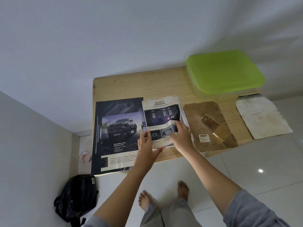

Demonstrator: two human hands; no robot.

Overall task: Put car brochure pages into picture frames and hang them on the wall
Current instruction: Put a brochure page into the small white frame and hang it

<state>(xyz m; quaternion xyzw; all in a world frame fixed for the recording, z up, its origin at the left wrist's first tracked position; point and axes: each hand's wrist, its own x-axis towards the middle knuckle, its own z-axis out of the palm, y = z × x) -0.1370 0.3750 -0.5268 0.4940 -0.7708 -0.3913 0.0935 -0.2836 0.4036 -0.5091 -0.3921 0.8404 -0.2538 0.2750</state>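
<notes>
I see my left hand (146, 145) gripping the lower left corner of a white picture frame (186, 120) above the wooden table (139, 86). My right hand (181, 134) rests its fingers on the SAFETY page (161, 112) in the frame. An open car brochure (118, 128) lies to the left and a brown backing board (205, 115) to the right.

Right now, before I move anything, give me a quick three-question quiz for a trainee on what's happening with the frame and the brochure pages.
1. True or false: the left hand grips the white frame at its lower left corner.
2. What lies just right of the frame? A) a hammer B) a brown backing board C) a laptop
3. Fill in: the headline on the page that the right hand rests on reads ____.

Key: 1 true; 2 B; 3 SAFETY.
</notes>
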